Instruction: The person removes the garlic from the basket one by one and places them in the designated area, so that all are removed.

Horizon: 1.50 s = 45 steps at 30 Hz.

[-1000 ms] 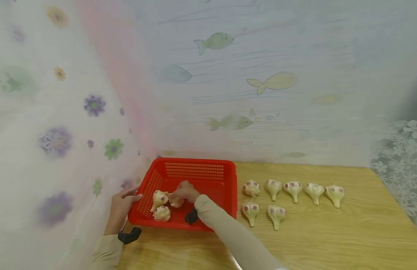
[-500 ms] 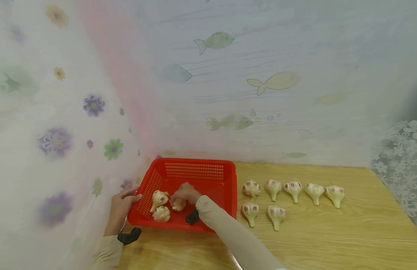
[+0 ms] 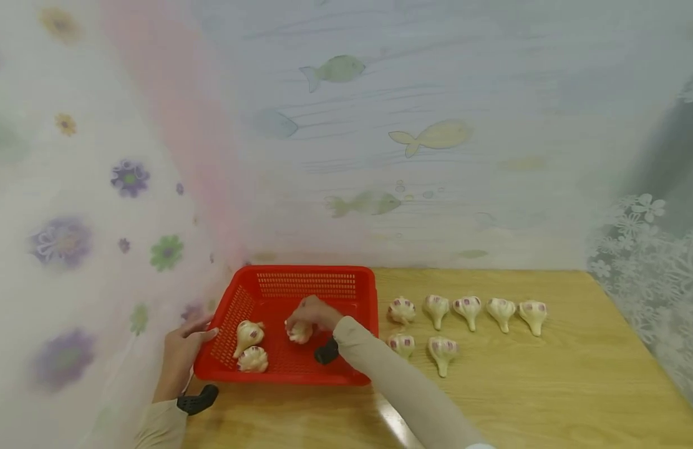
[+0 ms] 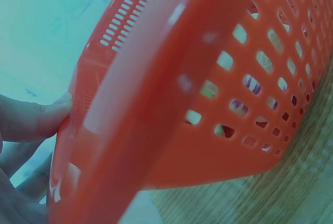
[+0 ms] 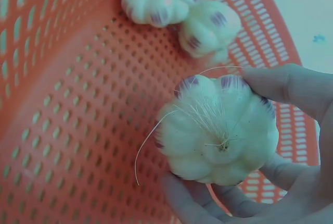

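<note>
**Right hand on a garlic bulb inside the red basket**

From the head camera I see my right hand [image 3: 311, 313] reaching into the red basket [image 3: 309, 284] from the right, fingers curled over a garlic bulb [image 3: 299, 333] near the basket's middle; the bulb sits directly under the fingertips, so this hand is plainly the nearer one; my left hand [image 3: 180, 352] rests against the basket's left rim, thumb on the edge. Two more bulbs [image 3: 249, 346] lie touching each other at the left of the basket floor, apart from the held one; seven bulbs in two rows [image 3: 466, 312] lie on the wooden table [image 3: 548, 386] to the right of the basket, stems pointing towards me.

The left wrist camera shows the basket wall [image 4: 208, 104] close up and the thumb [image 4: 39, 117] pressed on the rim; the other fingers curl below it, so I judge this hand grips the rim.

The right wrist camera shows the held bulb [image 5: 221, 130] pinched between thumb [image 5: 291, 86] and fingers [image 5: 192, 203], root end facing the lens, its long axis running away from the camera towards the basket floor; it is white, plump, ribbed into cloves with purple patches and wispy root hairs; the pair of loose bulbs [image 5: 177, 10] lies beyond it.
</note>
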{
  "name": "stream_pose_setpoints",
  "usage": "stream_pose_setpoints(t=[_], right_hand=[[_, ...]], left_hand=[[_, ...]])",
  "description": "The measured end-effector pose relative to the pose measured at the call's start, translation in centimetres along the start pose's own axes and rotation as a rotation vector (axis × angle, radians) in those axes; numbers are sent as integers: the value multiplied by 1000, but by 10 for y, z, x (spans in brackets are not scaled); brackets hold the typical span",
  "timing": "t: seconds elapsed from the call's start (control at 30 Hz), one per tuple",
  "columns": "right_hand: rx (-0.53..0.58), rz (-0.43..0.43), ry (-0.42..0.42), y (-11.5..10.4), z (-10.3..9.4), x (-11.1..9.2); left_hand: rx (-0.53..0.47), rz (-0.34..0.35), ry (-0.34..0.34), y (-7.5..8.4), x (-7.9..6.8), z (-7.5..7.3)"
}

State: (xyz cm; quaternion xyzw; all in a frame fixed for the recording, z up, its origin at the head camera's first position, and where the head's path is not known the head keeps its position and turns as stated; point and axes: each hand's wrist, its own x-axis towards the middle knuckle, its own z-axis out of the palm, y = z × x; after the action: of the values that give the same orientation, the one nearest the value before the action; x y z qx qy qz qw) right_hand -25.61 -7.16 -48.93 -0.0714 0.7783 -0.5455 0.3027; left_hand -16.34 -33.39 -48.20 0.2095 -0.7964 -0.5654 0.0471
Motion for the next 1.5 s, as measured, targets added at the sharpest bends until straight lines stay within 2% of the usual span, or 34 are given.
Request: stream_pose_setpoints(t=[0.33,0.6,1.03,1.27,1.5], right_hand=[[70,-37,-79,5,-30,-10],[91,-60,-122,2,-50,-23],[50,-76,-121,-1,-73,-37],[81,-73,-96,0,-85,-43],[105,-82,-102,-7,-99,-60]], left_hand=[[-25,-34,-6,-2,1,-1],[-22,-28,-2,-3,3,1],[3,-27,-3,-4,2,0],[-10,-23,-12,-2,1,0],[3,-26,-10,-4,1,0]])
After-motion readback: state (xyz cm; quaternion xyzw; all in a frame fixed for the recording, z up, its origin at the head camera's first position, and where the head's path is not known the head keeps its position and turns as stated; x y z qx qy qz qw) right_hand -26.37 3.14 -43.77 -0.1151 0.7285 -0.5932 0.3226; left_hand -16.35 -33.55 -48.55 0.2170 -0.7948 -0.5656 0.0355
